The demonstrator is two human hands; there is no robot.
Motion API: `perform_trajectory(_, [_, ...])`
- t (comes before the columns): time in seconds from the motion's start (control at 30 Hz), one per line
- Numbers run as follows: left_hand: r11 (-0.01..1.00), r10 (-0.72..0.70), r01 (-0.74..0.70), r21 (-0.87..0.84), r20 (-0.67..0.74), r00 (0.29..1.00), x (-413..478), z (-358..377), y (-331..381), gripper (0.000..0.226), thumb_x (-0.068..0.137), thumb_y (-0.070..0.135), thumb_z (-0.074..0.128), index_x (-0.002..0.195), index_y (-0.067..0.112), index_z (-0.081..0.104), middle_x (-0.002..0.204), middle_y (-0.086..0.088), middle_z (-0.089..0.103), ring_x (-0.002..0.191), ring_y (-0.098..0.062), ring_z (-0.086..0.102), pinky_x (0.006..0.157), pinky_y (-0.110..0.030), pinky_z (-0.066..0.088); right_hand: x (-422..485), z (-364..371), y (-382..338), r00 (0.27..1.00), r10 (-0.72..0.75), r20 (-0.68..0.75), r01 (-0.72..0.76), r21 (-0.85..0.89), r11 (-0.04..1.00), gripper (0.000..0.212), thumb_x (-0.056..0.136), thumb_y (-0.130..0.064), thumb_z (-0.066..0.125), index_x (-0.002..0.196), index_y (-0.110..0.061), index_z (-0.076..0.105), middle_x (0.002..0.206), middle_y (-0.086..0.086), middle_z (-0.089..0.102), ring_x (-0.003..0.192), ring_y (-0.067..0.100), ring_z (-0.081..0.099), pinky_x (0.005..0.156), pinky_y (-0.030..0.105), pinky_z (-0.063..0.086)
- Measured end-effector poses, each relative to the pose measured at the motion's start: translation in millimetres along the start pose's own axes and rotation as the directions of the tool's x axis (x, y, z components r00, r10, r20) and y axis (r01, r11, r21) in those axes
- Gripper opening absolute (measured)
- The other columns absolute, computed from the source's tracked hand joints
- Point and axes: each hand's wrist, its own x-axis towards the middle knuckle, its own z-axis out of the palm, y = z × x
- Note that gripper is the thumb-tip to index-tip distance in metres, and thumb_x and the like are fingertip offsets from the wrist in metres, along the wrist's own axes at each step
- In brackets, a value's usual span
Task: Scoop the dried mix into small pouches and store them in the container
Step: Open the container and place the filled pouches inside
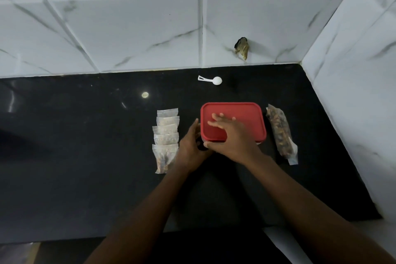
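Pouches (pixel 166 135), 5 of them filled and overlapping in a column that runs away from the person, lie on the black countertop (pixel 85 146) just left of the container (pixel 252 126) and are not yet stored. The container sits mid-counter with its long axis left to right and its red lid (pixel 233 110) on top. The right hand (pixel 231 135) lies on the lid with fingers straight and spread, the thumb down at the near edge, gripping nothing. The left hand (pixel 190 143) is against the container's near left corner and seems curled round it, though shadow hides the fingertips. The coming move likely turns on this: the pouches lie to the left of both hands, touching or nearly touching the left one, so that hand is far better placed to fetch them once the lid is off. Room is uneven. Bare counter stretches to the left and toward the person, a fair place to set the lid. To the right, the long bag of dried mix (pixel 280 133) lies just beside the container, with the side wall (pixel 353 92) near. A white scoop (pixel 211 80) rests apart near the back wall.
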Motion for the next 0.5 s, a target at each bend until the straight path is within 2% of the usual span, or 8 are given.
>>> perform_trajectory(0.07, [0.995, 0.079, -0.077, 0.069, -0.032, 0.996, -1.3, -3.5, 2.1, 0.123, 0.064, 0.037, 0.094, 0.161, 0.018, 0.021, 0.153, 0.002, 0.048, 0.137, -0.007, 0.051, 0.112, -0.026, 0.045, -14.0, -5.6, 15.4, 0.991, -0.037, -0.129, 0.05, 0.099, 0.994, 0.059, 0.081, -0.032, 0.083, 0.137, -0.024, 0.063, 0.154, -0.006, 0.048, 0.148, -0.001, 0.029, 0.127, 0.026, 0.004])
perform_trajectory(0.13, [0.954, 0.221, -0.202, 0.221, -0.067, 0.973, -1.0, -8.1, 11.9, 0.125, 0.063, 0.055, 0.086, 0.161, 0.012, 0.022, 0.161, -0.004, 0.035, 0.148, -0.012, 0.035, 0.12, -0.021, 0.029, -29.6, -17.1, 29.2, 0.947, 0.001, -0.321, 0.053, 0.158, 0.986, 0.053, 0.082, -0.025, 0.083, 0.132, -0.026, 0.066, 0.146, -0.013, 0.056, 0.141, -0.004, 0.04, 0.125, 0.036, 0.026])
perform_trajectory(0.2, [0.879, 0.375, -0.344, 0.329, -0.032, 0.927, 3.9, -11.7, 28.8, 0.121, 0.065, 0.062, 0.082, 0.159, 0.009, 0.028, 0.164, -0.004, 0.031, 0.152, -0.014, 0.03, 0.123, -0.025, 0.027, -41.4, -28.7, 46.5, 0.894, 0.09, -0.439, 0.02, 0.24, 0.971, 0.067, 0.079, -0.022, 0.086, 0.14, -0.026, 0.059, 0.142, -0.021, 0.053, 0.134, -0.013, 0.041, 0.116, 0.027, 0.038])
perform_trajectory(0.27, [0.796, 0.436, -0.423, 0.433, 0.074, 0.897, 13.6, -10.3, 45.8, 0.121, 0.065, 0.068, 0.081, 0.16, 0.013, 0.029, 0.167, 0.0, 0.028, 0.154, -0.015, 0.027, 0.125, -0.039, 0.029, -47.4, -33.7, 69.5, 0.895, 0.173, -0.41, -0.008, 0.374, 0.927, 0.102, 0.071, -0.03, 0.092, 0.156, -0.028, 0.036, 0.154, -0.017, 0.043, 0.141, -0.009, 0.036, 0.116, 0.024, 0.035])
perform_trajectory(0.3, [0.759, 0.429, -0.435, 0.485, 0.13, 0.894, 19.3, -7.9, 54.0, 0.122, 0.064, 0.072, 0.078, 0.16, 0.015, 0.028, 0.168, 0.002, 0.026, 0.156, -0.015, 0.024, 0.126, -0.042, 0.025, -49.4, -34.3, 80.0, 0.906, 0.2, -0.373, -0.024, 0.427, 0.904, 0.116, 0.066, -0.04, 0.093, 0.16, -0.033, 0.025, 0.16, -0.014, 0.035, 0.145, -0.001, 0.033, 0.119, 0.031, 0.034])
perform_trajectory(0.37, [0.688, 0.404, -0.446, 0.572, 0.209, 0.891, 32.9, -0.6, 67.1, 0.123, 0.064, 0.079, 0.072, 0.161, 0.02, 0.026, 0.169, 0.004, 0.023, 0.157, -0.017, 0.018, 0.129, -0.046, 0.016, -51.3, -32.9, 97.7, 0.926, 0.203, -0.318, -0.032, 0.47, 0.882, 0.128, 0.06, -0.057, 0.092, 0.161, -0.037, 0.015, 0.165, -0.011, 0.027, 0.15, 0.008, 0.03, 0.122, 0.045, 0.032])
perform_trajectory(0.43, [0.607, 0.398, -0.483, 0.631, 0.284, 0.872, 46.6, 7.3, 78.3, 0.125, 0.063, 0.081, 0.073, 0.161, 0.02, 0.024, 0.169, 0.003, 0.023, 0.158, -0.02, 0.018, 0.129, -0.05, 0.016, -53.4, -31.7, 106.4, 0.937, 0.213, -0.276, -0.071, 0.446, 0.892, 0.133, 0.057, -0.054, 0.095, 0.161, -0.035, 0.014, 0.165, -0.009, 0.028, 0.15, 0.009, 0.031, 0.121, 0.046, 0.033])
perform_trajectory(0.5, [0.537, 0.365, -0.515, 0.668, 0.367, 0.856, 59.5, 14.3, 88.6, 0.13, 0.062, 0.082, 0.075, 0.162, 0.02, 0.022, 0.17, 0.002, 0.02, 0.158, -0.021, 0.016, 0.129, -0.05, 0.013, -53.8, -27.9, 109.2, 0.94, 0.243, -0.241, -0.127, 0.413, 0.902, 0.133, 0.057, -0.035, 0.099, 0.161, -0.036, 0.015, 0.164, -0.006, 0.029, 0.148, 0.01, 0.034, 0.118, 0.044, 0.037])
